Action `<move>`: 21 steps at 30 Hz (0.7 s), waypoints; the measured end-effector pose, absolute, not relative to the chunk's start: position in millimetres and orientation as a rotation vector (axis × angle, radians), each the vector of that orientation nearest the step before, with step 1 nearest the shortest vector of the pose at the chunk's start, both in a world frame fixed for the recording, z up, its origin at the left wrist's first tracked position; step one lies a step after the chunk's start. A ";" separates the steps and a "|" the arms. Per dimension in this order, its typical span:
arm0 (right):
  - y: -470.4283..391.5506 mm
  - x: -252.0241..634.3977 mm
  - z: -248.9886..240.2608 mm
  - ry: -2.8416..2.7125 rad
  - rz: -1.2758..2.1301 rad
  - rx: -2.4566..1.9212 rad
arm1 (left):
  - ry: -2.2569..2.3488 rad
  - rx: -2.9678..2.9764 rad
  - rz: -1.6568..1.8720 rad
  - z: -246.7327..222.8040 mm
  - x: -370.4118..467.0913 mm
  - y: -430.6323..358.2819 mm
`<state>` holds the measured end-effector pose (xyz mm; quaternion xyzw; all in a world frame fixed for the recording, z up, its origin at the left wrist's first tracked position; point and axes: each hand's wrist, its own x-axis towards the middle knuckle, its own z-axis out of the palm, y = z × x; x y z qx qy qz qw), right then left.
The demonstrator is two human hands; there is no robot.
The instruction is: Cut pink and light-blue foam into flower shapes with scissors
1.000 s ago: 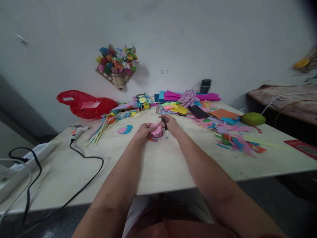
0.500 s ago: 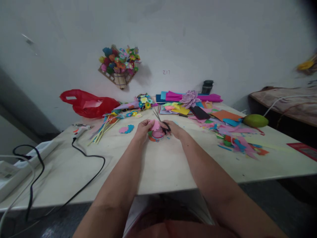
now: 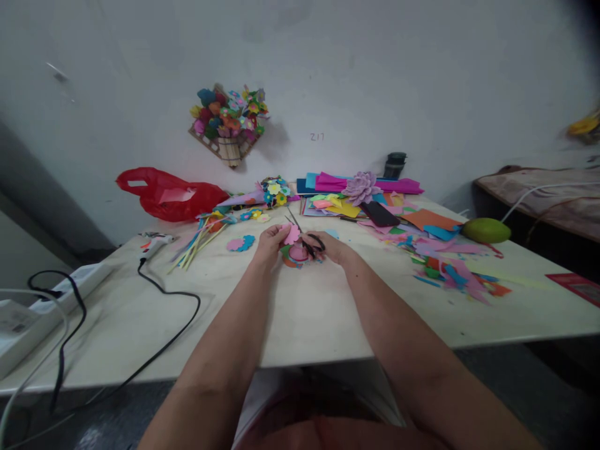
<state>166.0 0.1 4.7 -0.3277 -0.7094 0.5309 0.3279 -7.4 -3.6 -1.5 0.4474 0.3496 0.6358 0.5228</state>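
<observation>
Between the fingers of my left hand (image 3: 272, 242) is a pink scalloped paper piece (image 3: 292, 234). My right hand (image 3: 332, 246) grips the black handles of a pair of scissors (image 3: 313, 244), its blades parted and pointing away beside the pink piece. Under both hands, small pink, green and orange paper pieces (image 3: 293, 263) lie on the white table (image 3: 309, 325). Left of my left hand, pink and blue scalloped paper pieces (image 3: 240, 243) overlap.
A glue gun (image 3: 154, 247) with a black cord lies left, near a power strip (image 3: 70, 287). Behind are a red plastic bag (image 3: 178, 197), thin sticks (image 3: 201, 240) and a paper flower (image 3: 362, 188). To the right lie a phone (image 3: 380, 214), paper scraps (image 3: 450, 272) and a green fruit (image 3: 485, 230).
The scissors have turned, their blades now wider apart and leaning more to the left. The pink piece has tilted slightly in my left hand. The whole view has shifted a little.
</observation>
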 end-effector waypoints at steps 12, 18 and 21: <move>0.8 163.0 4.4 -1.935 1.305 -0.932 | 0.874 1.014 1.552 -2.4 -8.2 -2.4; -3.9 159.9 9.0 -1.885 1.315 -0.925 | 0.861 0.983 1.572 -2.9 -6.5 -1.2; -5.4 158.5 10.0 -1.891 1.308 -0.920 | 0.872 0.984 1.577 -1.3 -5.5 -2.8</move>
